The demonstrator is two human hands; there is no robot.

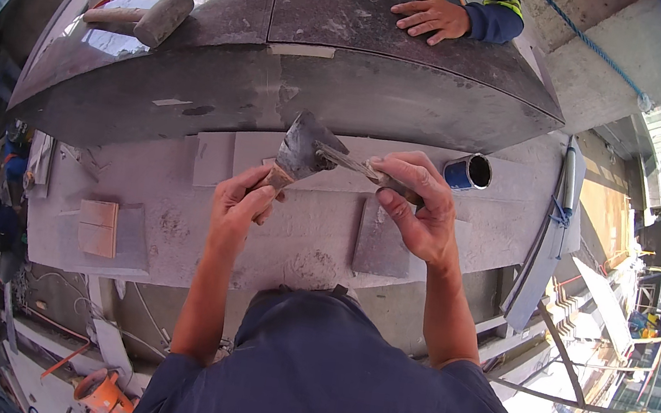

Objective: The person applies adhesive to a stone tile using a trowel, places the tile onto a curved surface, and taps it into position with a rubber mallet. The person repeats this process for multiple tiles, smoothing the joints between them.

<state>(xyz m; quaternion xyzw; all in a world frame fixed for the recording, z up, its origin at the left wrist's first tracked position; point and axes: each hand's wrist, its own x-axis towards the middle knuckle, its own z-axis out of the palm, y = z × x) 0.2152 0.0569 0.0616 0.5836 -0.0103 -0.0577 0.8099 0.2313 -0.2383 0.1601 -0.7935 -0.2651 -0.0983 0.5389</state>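
My left hand is closed around the handle of a wide-bladed putty knife, its blade pointing away and smeared with dark paste. From the right, my right hand grips a narrow, paste-stained tool like a small spatula. Its tip meets or overlaps the dark blade; whether they touch, I cannot tell. Just beyond my right hand, an open blue can with a dark inside lies tipped on the pale ledge. Ahead of both hands stands the dark front face of a stone-clad block.
A mallet lies on the block's top at left. Across it, a co-worker's hand rests flat on the dark slab. Tile pieces sit at the ledge's left, a dark square tile near my right forearm. An orange bucket stands lower left.
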